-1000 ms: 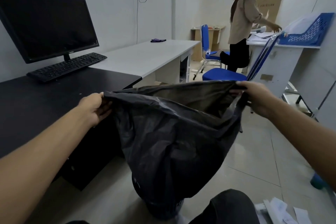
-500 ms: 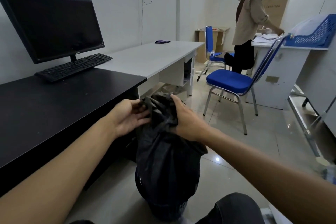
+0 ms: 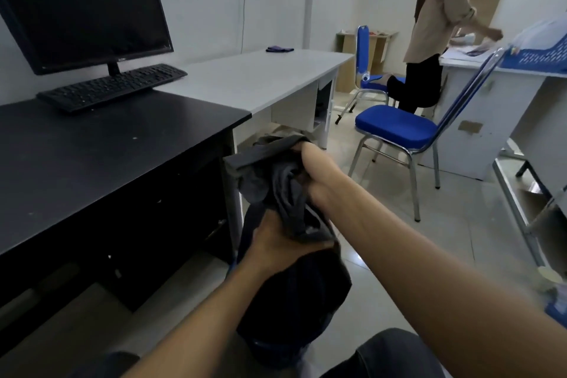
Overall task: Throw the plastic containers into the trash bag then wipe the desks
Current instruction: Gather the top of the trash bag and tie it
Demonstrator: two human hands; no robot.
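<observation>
A black trash bag hangs in front of me beside the black desk, its mouth gathered into a bunch. My left hand grips the bag's neck from below. My right hand holds the loose bunched top above it, slightly blurred. What is inside the bag is hidden. The white desk stands behind the black one, with a small dark object at its far end.
A monitor and keyboard sit on the black desk. A blue chair stands on the tiled floor to the right. Another person stands at a far white desk with a blue basket.
The bag's mouth was stretched wide between both hands; it is now gathered shut. My left hand has dropped to the neck and my right hand holds the top above it.
</observation>
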